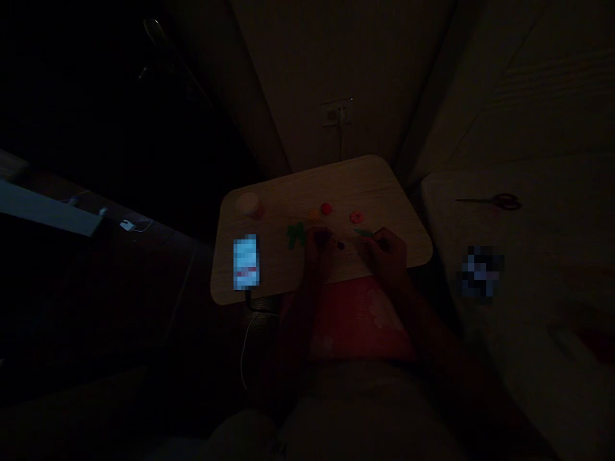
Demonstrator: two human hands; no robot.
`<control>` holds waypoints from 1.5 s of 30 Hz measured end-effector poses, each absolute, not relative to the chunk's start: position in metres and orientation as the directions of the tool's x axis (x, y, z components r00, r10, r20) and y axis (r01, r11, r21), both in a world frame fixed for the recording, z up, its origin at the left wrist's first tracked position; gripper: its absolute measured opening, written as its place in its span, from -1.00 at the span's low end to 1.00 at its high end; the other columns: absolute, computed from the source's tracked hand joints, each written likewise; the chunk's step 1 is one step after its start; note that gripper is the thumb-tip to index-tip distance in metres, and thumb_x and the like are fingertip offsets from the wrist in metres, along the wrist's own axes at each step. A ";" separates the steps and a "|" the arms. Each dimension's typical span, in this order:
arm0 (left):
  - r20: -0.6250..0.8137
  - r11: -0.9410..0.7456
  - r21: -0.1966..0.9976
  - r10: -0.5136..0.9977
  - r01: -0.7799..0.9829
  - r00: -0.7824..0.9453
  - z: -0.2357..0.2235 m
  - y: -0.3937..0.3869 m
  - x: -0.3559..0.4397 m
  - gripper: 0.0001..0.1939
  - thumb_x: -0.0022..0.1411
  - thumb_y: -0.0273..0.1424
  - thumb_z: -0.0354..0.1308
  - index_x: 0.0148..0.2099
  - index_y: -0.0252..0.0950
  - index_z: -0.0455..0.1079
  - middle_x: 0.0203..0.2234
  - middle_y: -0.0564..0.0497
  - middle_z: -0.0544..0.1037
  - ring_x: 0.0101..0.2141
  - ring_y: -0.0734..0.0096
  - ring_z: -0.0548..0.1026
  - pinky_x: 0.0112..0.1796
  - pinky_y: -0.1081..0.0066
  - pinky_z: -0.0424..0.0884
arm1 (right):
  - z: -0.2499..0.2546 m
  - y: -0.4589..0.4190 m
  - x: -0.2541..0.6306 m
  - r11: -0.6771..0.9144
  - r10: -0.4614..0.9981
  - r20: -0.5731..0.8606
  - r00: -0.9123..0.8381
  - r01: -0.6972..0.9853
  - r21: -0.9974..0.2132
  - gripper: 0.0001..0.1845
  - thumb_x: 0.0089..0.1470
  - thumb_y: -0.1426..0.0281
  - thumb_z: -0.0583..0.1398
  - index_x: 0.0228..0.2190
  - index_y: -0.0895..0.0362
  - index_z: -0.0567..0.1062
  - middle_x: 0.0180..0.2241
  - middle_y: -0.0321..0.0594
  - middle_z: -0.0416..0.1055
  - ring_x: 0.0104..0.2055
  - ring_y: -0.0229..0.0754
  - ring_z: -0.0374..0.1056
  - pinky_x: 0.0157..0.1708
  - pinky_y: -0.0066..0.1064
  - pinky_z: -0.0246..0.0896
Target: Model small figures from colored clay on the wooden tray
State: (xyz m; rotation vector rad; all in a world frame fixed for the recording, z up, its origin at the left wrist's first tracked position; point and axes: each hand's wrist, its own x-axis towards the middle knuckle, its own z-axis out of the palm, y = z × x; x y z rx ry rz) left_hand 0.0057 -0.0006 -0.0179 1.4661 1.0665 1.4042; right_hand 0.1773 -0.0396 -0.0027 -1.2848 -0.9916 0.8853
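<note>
The scene is very dark. My left hand (319,250) rests at the near side of the small table, its fingers curled together; whatever they hold is hidden in shadow. My right hand (388,253) pinches a thin green stick-like tool (364,232), its tip pointing left over the tabletop. Between the hands lies a small dark lump (341,245). A green, branched soft-looking piece (296,235) lies just left of my left hand. Beyond the hands are a yellow lump (314,214), a red ball (326,209) and a pinkish-red piece (356,218).
The wooden table (283,186) has rounded corners. A lit phone (246,262) with a cable lies at its left, below a tub-like container (250,205). Scissors (500,202) lie on a pale surface at right. A wall socket (337,113) is behind.
</note>
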 end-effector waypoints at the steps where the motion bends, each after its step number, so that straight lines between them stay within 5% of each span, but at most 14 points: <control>1: 0.292 -0.293 0.955 0.956 0.046 0.022 -0.017 -0.001 0.006 -0.58 0.27 0.02 0.16 -0.06 -0.18 0.24 -0.25 -0.02 0.45 -0.25 0.39 0.46 -0.18 0.36 0.44 | -0.002 -0.040 0.177 0.099 0.938 0.103 0.332 0.028 -0.995 -0.74 0.07 0.26 0.31 -0.56 0.08 0.44 -0.65 -0.36 0.36 -0.61 -0.28 0.24 -0.59 -0.44 0.11; 6: 0.267 -0.267 0.963 0.963 0.032 -0.027 -0.014 -0.004 0.007 -0.47 0.25 0.01 0.21 0.10 -0.17 0.25 -0.25 -0.03 0.50 -0.27 0.39 0.49 -0.21 0.37 0.44 | 0.000 -0.040 0.181 0.193 0.917 0.247 0.313 0.193 -0.962 -0.74 0.21 0.25 0.19 -0.26 0.09 0.66 -0.37 -0.19 0.58 -0.36 -0.14 0.45 -0.33 -0.32 0.35; 11: 0.281 -0.275 0.953 0.959 -0.129 0.029 -0.009 -0.007 0.010 -0.51 0.28 -0.03 0.23 0.11 -0.15 0.24 -0.37 0.05 0.50 -0.42 0.46 0.46 -0.30 0.38 0.43 | 0.000 -0.039 0.182 0.266 0.889 0.333 0.315 0.236 -0.935 -0.68 0.26 0.26 0.16 -0.05 0.03 0.62 -0.04 -0.11 0.59 -0.04 -0.04 0.49 0.00 -0.19 0.37; 15: 0.284 -0.274 0.954 0.957 -0.123 0.067 -0.006 -0.008 0.011 -0.54 0.29 0.01 0.19 0.06 -0.19 0.31 -0.31 -0.02 0.54 -0.38 0.44 0.50 -0.26 0.34 0.45 | -0.005 -0.037 0.181 0.232 0.870 0.304 0.388 0.222 -0.947 -0.76 0.23 0.25 0.18 -0.24 0.08 0.62 -0.22 -0.14 0.61 -0.15 -0.05 0.51 -0.08 -0.22 0.41; 21: 0.251 -0.249 0.964 0.968 -0.089 0.006 -0.013 -0.005 0.011 -0.40 0.18 0.04 0.29 0.09 -0.19 0.26 -0.29 -0.02 0.55 -0.31 0.40 0.53 -0.21 0.33 0.48 | -0.009 -0.037 0.180 0.223 0.900 0.269 0.342 0.168 -0.960 -0.63 0.23 0.18 0.19 -0.01 0.06 0.57 -0.21 -0.12 0.58 -0.24 -0.08 0.50 -0.28 -0.30 0.41; 26: 0.236 -0.225 0.965 0.969 -0.137 0.077 -0.009 -0.009 0.011 -0.46 0.17 -0.05 0.35 0.05 -0.20 0.28 -0.30 0.00 0.57 -0.33 0.41 0.56 -0.19 0.31 0.49 | -0.008 -0.037 0.176 0.155 0.937 0.157 0.314 0.030 -0.987 -0.69 0.26 0.20 0.14 -0.16 0.08 0.61 -0.47 -0.24 0.50 -0.52 -0.22 0.35 -0.51 -0.38 0.27; 30: 0.252 -0.231 0.959 0.960 -0.164 0.121 -0.002 -0.011 0.010 -0.51 0.29 0.04 0.18 0.02 -0.23 0.31 -0.38 -0.02 0.58 -0.35 0.35 0.57 -0.20 0.28 0.49 | -0.006 -0.037 0.176 0.138 0.935 0.149 0.322 0.057 -0.989 -0.83 0.12 0.27 0.26 -0.38 0.11 0.59 -0.55 -0.28 0.48 -0.54 -0.23 0.36 -0.50 -0.40 0.28; 35: 0.280 -0.273 0.959 0.954 -0.069 0.106 0.000 -0.009 0.008 -0.48 0.36 0.10 0.01 -0.13 -0.26 0.45 -0.34 -0.08 0.59 -0.34 0.31 0.55 -0.25 0.29 0.46 | -0.004 -0.038 0.177 0.138 0.935 0.149 0.320 0.058 -0.989 -0.89 0.05 0.34 0.30 -0.44 0.11 0.60 -0.54 -0.27 0.52 -0.52 -0.22 0.40 -0.47 -0.39 0.31; 39: 0.310 -0.312 0.950 0.942 -0.003 0.132 0.003 -0.009 0.005 -0.53 0.36 0.05 0.07 -0.15 -0.26 0.52 -0.27 -0.10 0.59 -0.25 0.29 0.55 -0.16 0.28 0.46 | -0.002 -0.037 0.179 0.221 0.929 0.253 0.271 0.143 -0.965 -0.87 0.08 0.32 0.31 -0.33 0.08 0.67 -0.32 -0.17 0.61 -0.34 -0.15 0.49 -0.31 -0.32 0.40; 45: 0.229 -0.233 0.972 0.967 0.026 0.109 0.004 -0.010 0.006 -0.61 0.23 -0.03 0.27 -0.11 -0.25 0.53 -0.21 -0.09 0.64 -0.19 0.29 0.58 -0.11 0.31 0.47 | -0.007 -0.035 0.182 0.271 0.913 0.309 0.265 0.171 -0.947 -0.78 0.13 0.29 0.29 -0.20 0.06 0.67 -0.27 -0.18 0.59 -0.28 -0.15 0.49 -0.27 -0.32 0.40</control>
